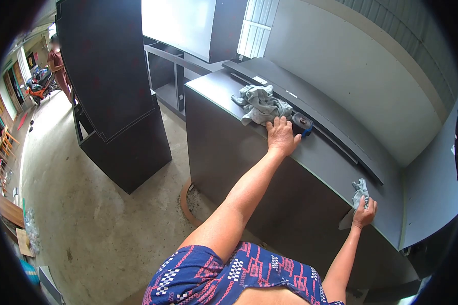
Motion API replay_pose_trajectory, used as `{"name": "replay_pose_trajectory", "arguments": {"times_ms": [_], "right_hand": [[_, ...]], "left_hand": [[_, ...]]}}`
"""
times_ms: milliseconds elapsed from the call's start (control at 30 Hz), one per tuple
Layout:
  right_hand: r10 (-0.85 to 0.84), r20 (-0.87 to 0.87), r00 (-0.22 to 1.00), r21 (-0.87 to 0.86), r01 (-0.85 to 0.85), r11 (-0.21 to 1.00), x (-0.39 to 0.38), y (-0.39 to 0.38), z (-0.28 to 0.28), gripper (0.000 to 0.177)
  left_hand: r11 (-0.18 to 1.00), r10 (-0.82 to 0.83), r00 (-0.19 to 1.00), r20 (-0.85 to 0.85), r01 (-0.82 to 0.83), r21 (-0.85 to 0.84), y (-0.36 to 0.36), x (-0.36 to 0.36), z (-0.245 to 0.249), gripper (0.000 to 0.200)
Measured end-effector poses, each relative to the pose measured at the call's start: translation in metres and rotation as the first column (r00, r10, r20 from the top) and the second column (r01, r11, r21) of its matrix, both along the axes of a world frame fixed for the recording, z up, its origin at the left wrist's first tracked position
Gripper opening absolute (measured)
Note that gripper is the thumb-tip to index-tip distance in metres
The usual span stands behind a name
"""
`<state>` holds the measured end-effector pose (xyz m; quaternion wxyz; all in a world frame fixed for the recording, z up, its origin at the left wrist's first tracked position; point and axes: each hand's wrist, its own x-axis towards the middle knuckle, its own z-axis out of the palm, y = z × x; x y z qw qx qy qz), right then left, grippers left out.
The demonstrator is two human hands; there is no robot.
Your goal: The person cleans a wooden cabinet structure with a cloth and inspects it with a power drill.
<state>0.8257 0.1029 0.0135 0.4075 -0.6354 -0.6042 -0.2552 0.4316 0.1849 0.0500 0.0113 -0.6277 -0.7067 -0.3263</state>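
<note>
My left hand rests on the near edge of a dark grey cabinet top, fingers spread. Its fingertips touch or nearly touch the lower edge of a crumpled grey-green cloth. Just right of those fingers lies a round dark object with a blue part, whose kind I cannot make out. Farther right, my right hand is closed on a smaller grey rag at the same edge. Part of that rag sticks up above the fingers, and the rest is hidden in the grip.
Long dark strips lie along the back of the cabinet top. A tall black cabinet stands at left. On the concrete floor lies a curved brown strip. Far left, a person stands near a motorbike.
</note>
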Motion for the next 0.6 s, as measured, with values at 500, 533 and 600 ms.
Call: {"name": "replay_pose_trajectory", "arguments": {"times_ms": [500, 533, 600], "right_hand": [[0.020, 0.014, 1.000, 0.076, -0.021, 0.997, -0.0017, 0.0019, -0.0010, 0.022], [0.022, 0.017, 1.000, 0.078, -0.024, 0.997, -0.0013, 0.0010, -0.0011, 0.022], [0.025, 0.023, 0.999, 0.085, -0.027, 0.996, -0.0013, 0.0020, -0.0011, 0.022]], "left_hand": [[1.000, 0.018, 1.000, -0.017, -0.018, 0.006, 0.0004, 0.0003, -0.0004, 0.060], [1.000, 0.019, 1.000, -0.018, -0.019, 0.003, -0.0010, 0.0012, -0.0001, 0.060], [1.000, 0.026, 0.999, -0.023, -0.026, 0.000, -0.0015, 0.0014, 0.0004, 0.060]]}}
